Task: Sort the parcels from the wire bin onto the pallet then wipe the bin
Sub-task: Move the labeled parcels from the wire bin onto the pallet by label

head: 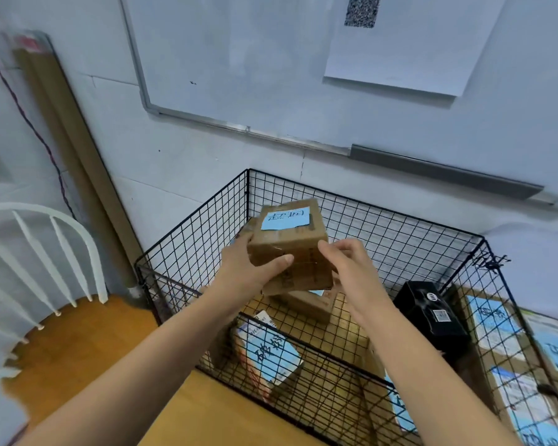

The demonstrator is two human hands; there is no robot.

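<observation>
A black wire bin [361,207] stands on the wooden floor against the wall. Above it I hold a brown cardboard parcel [290,243] with a blue label on top. My left hand [248,268] grips its left side, thumb across the front face. My right hand [348,262] holds its right side, fingers hidden behind the box. Inside the bin lie a small brown parcel [310,304], a blue-labelled parcel [268,352] at the near left, and a black box [432,313] at the right. No pallet is in view.
Cardboard boxes with blue labels [496,333] stand outside the bin's right side. A white chair [39,262] is at the left, a brown cardboard strip [71,149] leans on the wall, and a whiteboard [271,59] hangs above.
</observation>
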